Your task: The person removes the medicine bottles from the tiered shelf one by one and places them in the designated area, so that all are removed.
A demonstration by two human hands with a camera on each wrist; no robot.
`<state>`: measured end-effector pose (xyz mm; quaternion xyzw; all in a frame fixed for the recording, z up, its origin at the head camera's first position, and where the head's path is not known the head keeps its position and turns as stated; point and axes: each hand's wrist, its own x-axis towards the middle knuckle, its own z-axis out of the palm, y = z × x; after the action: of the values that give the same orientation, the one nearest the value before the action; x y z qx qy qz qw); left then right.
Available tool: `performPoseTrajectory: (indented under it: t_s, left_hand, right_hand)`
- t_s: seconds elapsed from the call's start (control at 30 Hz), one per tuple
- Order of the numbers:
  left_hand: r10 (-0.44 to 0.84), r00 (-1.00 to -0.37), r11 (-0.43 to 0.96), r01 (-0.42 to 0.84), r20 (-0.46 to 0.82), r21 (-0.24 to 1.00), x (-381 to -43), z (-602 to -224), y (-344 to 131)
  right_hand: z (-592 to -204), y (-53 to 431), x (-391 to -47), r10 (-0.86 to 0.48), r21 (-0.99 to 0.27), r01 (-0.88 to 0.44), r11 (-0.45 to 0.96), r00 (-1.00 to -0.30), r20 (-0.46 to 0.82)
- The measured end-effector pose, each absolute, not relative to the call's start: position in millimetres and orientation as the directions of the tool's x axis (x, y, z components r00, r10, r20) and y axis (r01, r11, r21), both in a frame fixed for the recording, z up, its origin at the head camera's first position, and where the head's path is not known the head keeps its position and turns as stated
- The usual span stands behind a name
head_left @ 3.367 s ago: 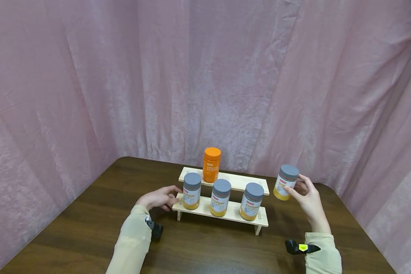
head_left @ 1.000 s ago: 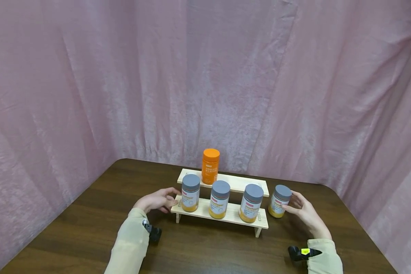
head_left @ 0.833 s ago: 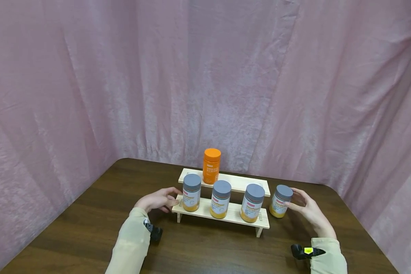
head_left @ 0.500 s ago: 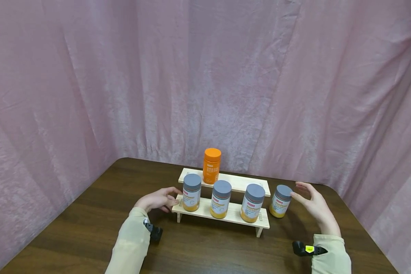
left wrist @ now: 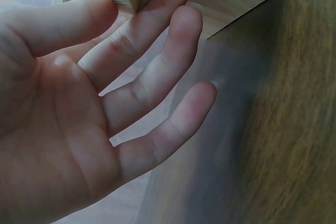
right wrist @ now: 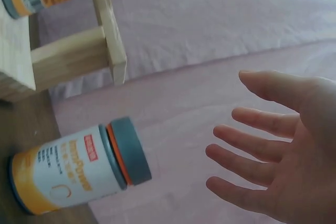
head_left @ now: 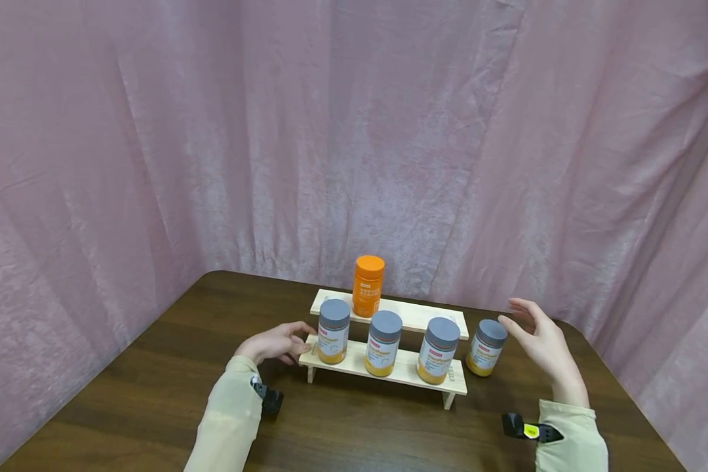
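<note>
A two-tier wooden stand (head_left: 410, 367) bears three grey-lidded jars on its lower step: a left jar (head_left: 333, 334), a middle jar (head_left: 382, 344) and a right one (head_left: 437, 352). On the upper step, towards the left, is an orange jar (head_left: 368, 288). My left hand (head_left: 273, 342) pinches the left end of the lower step between thumb and forefinger; its other fingers spread below. Another grey-lidded jar (head_left: 486, 349) stands upright on the table, off the stand's right end. Beside that jar my right hand (head_left: 544, 344) is empty, fingers apart, and the right wrist view shows a gap between them.
The dark wooden table (head_left: 354, 432) extends in front of the stand and to both sides. A pink curtain (head_left: 389, 144) hangs behind the table's back edge and along its sides. Both wrists wear small black cameras.
My right hand has lowered the grey-lidded jar to the table by the stand's right end, let go and drawn back up and right. The left hand keeps its grip on the stand.
</note>
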<state>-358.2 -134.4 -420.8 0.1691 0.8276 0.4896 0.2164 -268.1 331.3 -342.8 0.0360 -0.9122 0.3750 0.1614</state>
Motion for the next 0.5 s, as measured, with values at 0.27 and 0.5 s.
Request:
performPoseTrajectory:
  t_s: [0.27,0.5]
  left_hand:
    - [0.505,-0.842,0.462,0.078,-0.19,0.883,-361,-423,-135]
    - [0.49,-0.851,0.467,0.075,-0.187,0.881,-361,-423,-135]
  right_hand:
    - [-335,314,-265,0.031,-0.648,-0.227,0.727,-0.932,0.361]
    - [-329,290,-266,0.04,-0.655,-0.279,0.703,-0.903,0.428]
